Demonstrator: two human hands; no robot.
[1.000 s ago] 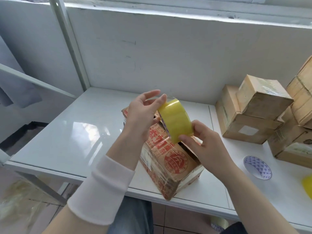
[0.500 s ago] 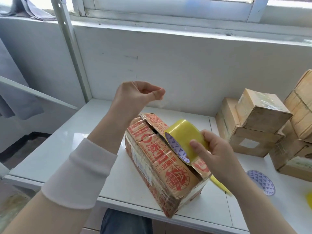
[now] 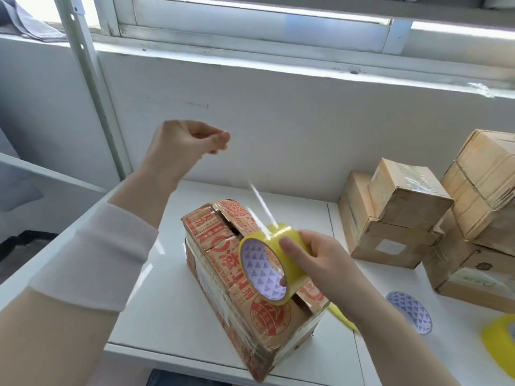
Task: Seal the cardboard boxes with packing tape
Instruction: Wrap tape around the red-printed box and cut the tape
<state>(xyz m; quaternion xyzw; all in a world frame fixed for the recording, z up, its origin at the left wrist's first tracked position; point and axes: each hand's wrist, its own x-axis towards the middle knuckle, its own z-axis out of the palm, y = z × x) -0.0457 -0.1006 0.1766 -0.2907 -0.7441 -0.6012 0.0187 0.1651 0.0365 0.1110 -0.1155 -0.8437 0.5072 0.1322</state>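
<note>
Above the printed box (image 3: pixel 220 271), the right hand (image 3: pixel 323 260) grips the tape roll (image 3: pixel 264 263) while the left hand (image 3: pixel 181 146) pinches its free end higher, apparently stretching a strip (image 3: pixel 262 204) for the flaps.

Two hands: the left hand (image 3: pixel 181 143) at 11 o'clock, the right hand (image 3: pixel 326 260) just right of centre. Cardboard boxes: one red-printed box (image 3: pixel 223 263) at centre, and at least four plain boxes (image 3: pixel 390 240) piled at 3 o'clock (the frame edge cuts the pile, so there may be more). Two yellow tape rolls: the held roll (image 3: pixel 276 232) at centre and a second roll (image 3: pixel 498 338) at 4 o'clock. One tape strip (image 3: pixel 262 204). One patterned disc (image 3: pixel 408 313) at 4 o'clock.
</note>
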